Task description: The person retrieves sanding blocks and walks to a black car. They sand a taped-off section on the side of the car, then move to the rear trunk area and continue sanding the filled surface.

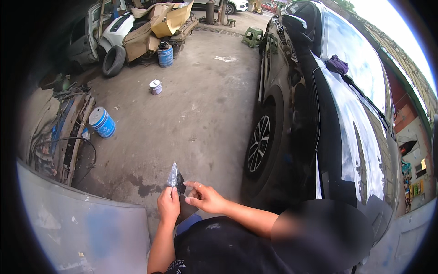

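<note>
My left hand (169,205) is closed around the lower end of a small pointed piece (173,174), shiny and see-through like plastic film, with its tip upward. A flat dark piece (180,185) lies against its right side; whether the two are joined I cannot tell. My right hand (205,199) is beside them, forefinger and thumb stretched toward the dark piece's edge and apart from each other. The forefinger seems to touch that edge. The right hand's other fingers are curled.
A black car (292,118) stands close on my right, with a purple cloth (337,65) by its windscreen. A pale panel (91,228) is at the lower left. Blue drums (102,122), a white pail (155,86), a tyre (114,61) and a green stool (252,36) stand farther off.
</note>
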A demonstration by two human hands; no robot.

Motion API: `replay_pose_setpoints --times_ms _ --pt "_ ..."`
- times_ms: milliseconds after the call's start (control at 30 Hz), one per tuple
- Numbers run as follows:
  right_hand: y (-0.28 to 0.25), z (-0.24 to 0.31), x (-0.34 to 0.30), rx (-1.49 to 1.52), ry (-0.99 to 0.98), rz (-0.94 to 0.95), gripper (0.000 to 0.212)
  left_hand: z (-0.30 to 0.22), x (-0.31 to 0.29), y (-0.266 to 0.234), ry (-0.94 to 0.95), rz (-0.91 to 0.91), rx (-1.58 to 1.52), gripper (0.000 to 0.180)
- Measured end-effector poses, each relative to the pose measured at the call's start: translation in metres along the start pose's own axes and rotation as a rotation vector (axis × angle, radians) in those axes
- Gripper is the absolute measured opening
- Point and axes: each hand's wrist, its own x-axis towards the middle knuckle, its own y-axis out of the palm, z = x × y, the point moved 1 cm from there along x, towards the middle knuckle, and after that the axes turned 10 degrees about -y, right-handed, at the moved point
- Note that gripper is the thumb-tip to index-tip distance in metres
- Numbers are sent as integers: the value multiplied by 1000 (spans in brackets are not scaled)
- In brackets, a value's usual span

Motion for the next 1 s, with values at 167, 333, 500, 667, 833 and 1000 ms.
replay_pose_setpoints --times_ms 167,333,500,667,833,1000 --pt "-7 -3 92 -171 -96 -176 48 0 101 -2 69 -10 -6 20" --pt "-20 -4 169 -165 -124 -238 48 10 190 4 89 -44 3 18" --pt "-54 -24 234 -174 -140 -185 48 24 284 24 32 -128 16 19" --pt "-113 -66 303 -135 -168 -123 48 47 390 48 -137 -261 -33 28" --pt "-182 -61 387 -218 -108 -2 53 61 472 85 -464 -236 -435 26" --pt "-230 -72 449 -120 -258 70 63 -1 531 149 -643 -118 -858 28"
